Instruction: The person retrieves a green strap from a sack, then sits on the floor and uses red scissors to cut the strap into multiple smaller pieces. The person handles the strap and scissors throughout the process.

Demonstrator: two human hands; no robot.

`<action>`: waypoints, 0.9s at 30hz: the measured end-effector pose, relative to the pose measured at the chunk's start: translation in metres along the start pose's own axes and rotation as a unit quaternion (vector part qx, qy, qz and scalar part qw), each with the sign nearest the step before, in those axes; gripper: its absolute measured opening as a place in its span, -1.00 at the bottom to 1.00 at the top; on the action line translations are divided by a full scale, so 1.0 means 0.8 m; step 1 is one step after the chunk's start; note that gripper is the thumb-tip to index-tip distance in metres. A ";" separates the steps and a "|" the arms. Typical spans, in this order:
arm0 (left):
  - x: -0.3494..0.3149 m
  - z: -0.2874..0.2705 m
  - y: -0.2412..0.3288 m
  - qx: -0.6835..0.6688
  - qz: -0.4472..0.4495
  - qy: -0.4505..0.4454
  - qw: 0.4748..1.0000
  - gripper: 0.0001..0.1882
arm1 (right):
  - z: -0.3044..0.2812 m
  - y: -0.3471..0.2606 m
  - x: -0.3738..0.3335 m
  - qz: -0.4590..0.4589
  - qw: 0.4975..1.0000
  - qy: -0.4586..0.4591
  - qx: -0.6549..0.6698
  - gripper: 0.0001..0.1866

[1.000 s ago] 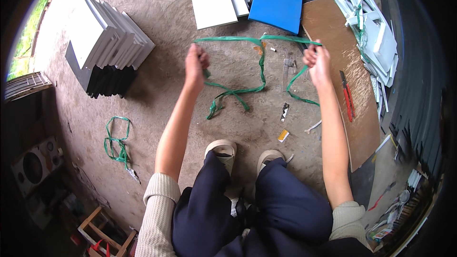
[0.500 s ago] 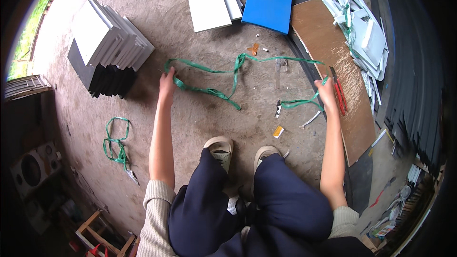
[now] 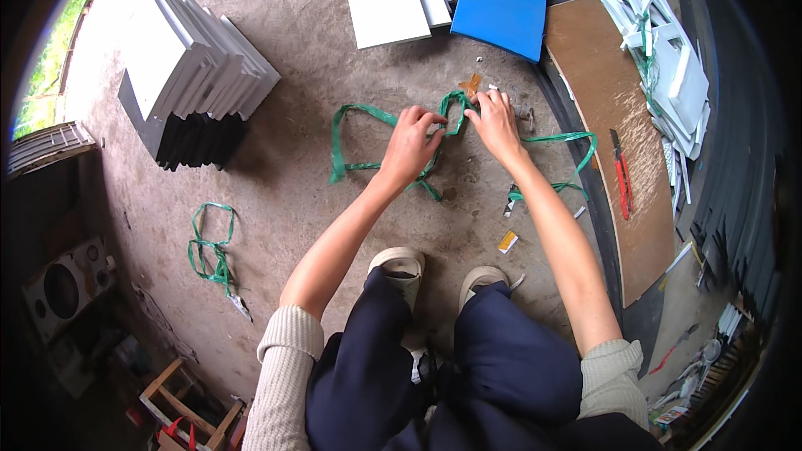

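Pinching twine [image 3: 455, 94], left hand [image 3: 410, 145] and right hand [image 3: 499, 129] nearly meet; the twine reaches the left edge of the board [image 3: 639, 242], red tool [image 3: 622, 174] atop, panel [image 3: 503, 2] by its far-left corner.

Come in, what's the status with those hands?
Left hand, right hand: close together at green plastic twine. Twine looped, spread to both sides. Orange scrap near right hand.

Bare left hand [image 3: 411, 144] and bare right hand [image 3: 496, 128] close together, apart, both loosely curled, backs up. Bare forearms [image 3: 342, 238] angled inward.
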State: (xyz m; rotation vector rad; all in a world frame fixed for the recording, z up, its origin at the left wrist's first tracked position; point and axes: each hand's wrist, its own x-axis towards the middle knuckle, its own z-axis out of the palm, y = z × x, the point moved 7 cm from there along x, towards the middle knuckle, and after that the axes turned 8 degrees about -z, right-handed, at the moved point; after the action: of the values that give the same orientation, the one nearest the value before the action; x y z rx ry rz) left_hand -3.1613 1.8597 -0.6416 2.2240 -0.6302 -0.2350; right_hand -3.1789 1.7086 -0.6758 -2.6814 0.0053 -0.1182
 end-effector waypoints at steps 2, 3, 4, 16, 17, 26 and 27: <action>0.004 0.017 0.002 0.006 0.008 0.018 1.000 -0.75 | -0.004 -0.007 0.002 -0.030 0.999 0.038 0.023 -0.80; 0.008 0.021 0.005 0.017 0.013 0.027 0.999 -0.73 | 0.000 0.000 0.002 0.021 0.993 0.019 0.114 -0.80; 0.011 0.024 0.009 0.028 0.018 0.037 0.999 -0.72 | 0.003 0.005 0.000 0.071 0.977 0.000 0.203 -0.80; -0.011 -0.048 -0.005 -0.268 -0.198 -0.020 0.943 -0.60 | -0.129 -0.015 -0.013 0.060 0.983 0.046 0.167 -0.81; -0.011 -0.060 0.001 -0.254 -0.192 0.002 0.948 -0.59 | -0.136 -0.025 -0.009 0.058 0.986 0.058 0.146 -0.81; 0.008 -0.106 0.063 0.122 -0.031 -0.004 0.992 -0.75 | -0.116 -0.103 -0.005 -0.020 0.980 -0.064 0.186 -0.81; 0.003 -0.094 0.072 0.135 -0.022 -0.022 0.990 -0.77 | -0.109 -0.109 -0.008 -0.036 0.972 -0.042 0.230 -0.80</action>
State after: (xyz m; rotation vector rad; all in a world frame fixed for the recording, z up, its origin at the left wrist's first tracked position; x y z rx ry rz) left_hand -3.1534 1.8751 -0.5483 2.5004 -0.6697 -0.2334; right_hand -3.1936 1.7483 -0.5603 -2.2204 -0.1295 -0.0243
